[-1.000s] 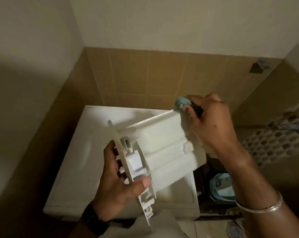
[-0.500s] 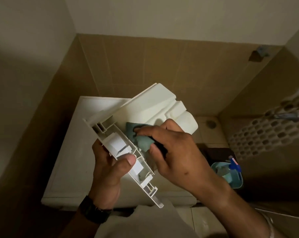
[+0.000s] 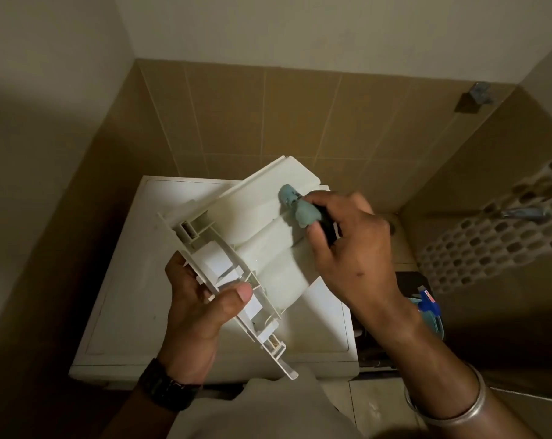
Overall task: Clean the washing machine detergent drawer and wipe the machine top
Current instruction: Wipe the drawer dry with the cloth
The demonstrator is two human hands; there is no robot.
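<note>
The white detergent drawer [image 3: 262, 236] is out of the machine and held tilted above the white washing machine top [image 3: 132, 280], underside facing me. My left hand [image 3: 201, 308] grips its front panel end, thumb curled over the ribbed frame. My right hand [image 3: 350, 251] pinches a bunched blue-green cloth [image 3: 300, 207] and presses it against the drawer's far end. Part of the cloth is hidden under my fingers.
Brown tiled walls [image 3: 268, 122] close in behind and to the right of the machine. A blue spray bottle [image 3: 428, 304] stands in a light blue container on the floor to the right. A patterned mat or panel [image 3: 496, 236] hangs at right.
My right hand has moved the cloth from the drawer's near front frame up to its far end. The left hand keeps the same grip, and the drawer has shifted slightly.
</note>
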